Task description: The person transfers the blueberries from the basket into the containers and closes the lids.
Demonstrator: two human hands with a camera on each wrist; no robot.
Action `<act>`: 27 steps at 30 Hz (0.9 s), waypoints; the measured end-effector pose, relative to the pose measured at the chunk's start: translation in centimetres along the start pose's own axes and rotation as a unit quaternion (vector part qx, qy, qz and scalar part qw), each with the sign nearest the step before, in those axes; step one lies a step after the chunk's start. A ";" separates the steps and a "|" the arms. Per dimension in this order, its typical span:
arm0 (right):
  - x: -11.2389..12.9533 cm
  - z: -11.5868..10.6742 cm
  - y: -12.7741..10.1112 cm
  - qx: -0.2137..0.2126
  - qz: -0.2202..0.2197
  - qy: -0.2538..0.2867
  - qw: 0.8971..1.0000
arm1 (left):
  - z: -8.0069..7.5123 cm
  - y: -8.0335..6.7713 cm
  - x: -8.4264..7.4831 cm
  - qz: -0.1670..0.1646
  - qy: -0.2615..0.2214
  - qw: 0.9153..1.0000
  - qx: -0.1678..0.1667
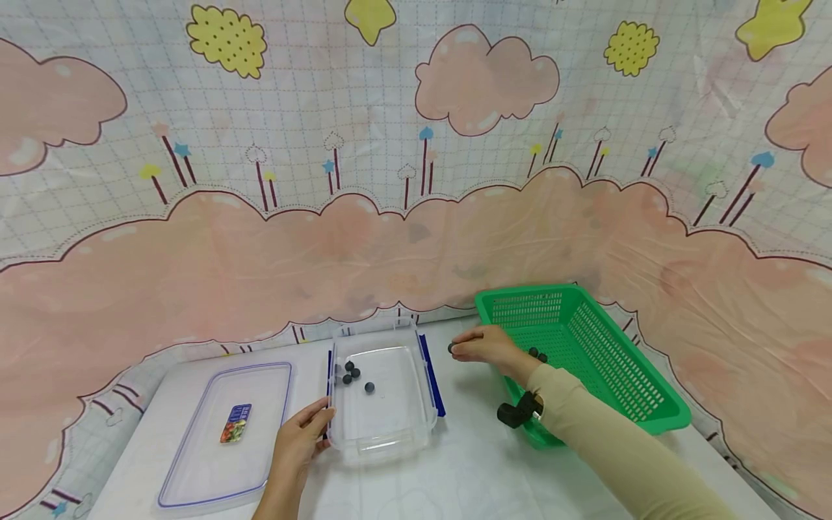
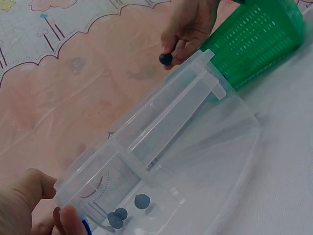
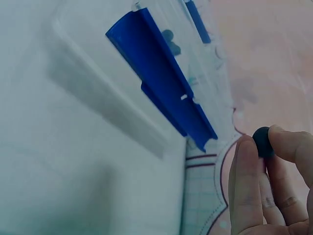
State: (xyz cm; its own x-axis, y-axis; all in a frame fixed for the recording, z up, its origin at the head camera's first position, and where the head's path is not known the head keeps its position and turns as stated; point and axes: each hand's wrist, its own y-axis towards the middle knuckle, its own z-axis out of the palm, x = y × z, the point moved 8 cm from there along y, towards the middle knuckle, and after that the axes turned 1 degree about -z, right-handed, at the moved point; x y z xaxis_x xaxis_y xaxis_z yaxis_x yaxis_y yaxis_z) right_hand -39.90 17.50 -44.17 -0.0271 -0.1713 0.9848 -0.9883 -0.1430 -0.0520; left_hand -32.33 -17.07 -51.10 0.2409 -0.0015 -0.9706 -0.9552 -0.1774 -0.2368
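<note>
Between thumb and fingertips, my right hand pinches a blueberry, small, dark and round. The hand is in the air between the clear plastic box and the green basket. My left hand grips the box's left side near the front, thumb and fingers on either side of its edge in the left wrist view. Several blueberries lie inside the box toward its left. More dark berries sit in the basket, partly hidden by the right wrist.
A clear lid with a blue rim and a printed label lies flat left of the box. Blue side clips hang from the box. Behind the white table stands a cloud-patterned cloth.
</note>
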 end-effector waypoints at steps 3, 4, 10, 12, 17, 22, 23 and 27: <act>0.1 1.0 0.4 0.009 -0.005 0.003 1.000 | 0.0 0.0 0.0 0.000 -0.001 1.000 0.000; 0.1 1.4 0.6 0.011 -0.006 0.007 1.000 | 0.0 -0.1 0.0 0.000 -0.001 1.000 0.000; -0.2 3.1 1.6 0.003 0.019 0.015 1.000 | 0.0 -0.1 0.0 -0.001 -0.002 1.000 0.000; -0.2 3.5 1.8 0.000 0.024 0.013 1.000 | 0.0 -0.1 0.0 -0.001 -0.003 1.000 0.000; 0.2 4.4 1.8 0.002 0.025 0.025 0.999 | 0.1 0.0 0.0 -0.003 -0.005 1.000 0.002; 0.5 5.1 1.8 0.003 0.021 0.029 0.999 | 0.0 0.0 -0.1 -0.003 -0.006 1.000 0.004; 0.5 5.2 1.8 0.003 0.019 0.032 0.999 | 0.0 0.0 -0.1 -0.003 -0.007 1.000 0.004; 0.4 5.7 2.0 0.002 0.019 0.040 0.999 | 0.0 0.1 0.0 -0.004 -0.008 1.000 0.004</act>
State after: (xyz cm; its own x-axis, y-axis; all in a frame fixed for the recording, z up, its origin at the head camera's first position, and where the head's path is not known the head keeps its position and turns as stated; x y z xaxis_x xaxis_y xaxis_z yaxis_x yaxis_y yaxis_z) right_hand -41.06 11.62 -44.84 -0.0760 -0.0976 0.9923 -0.9859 -0.1416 -0.0894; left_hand -32.40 -17.12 -51.10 0.2460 0.0156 -0.9691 -0.9545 -0.1698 -0.2450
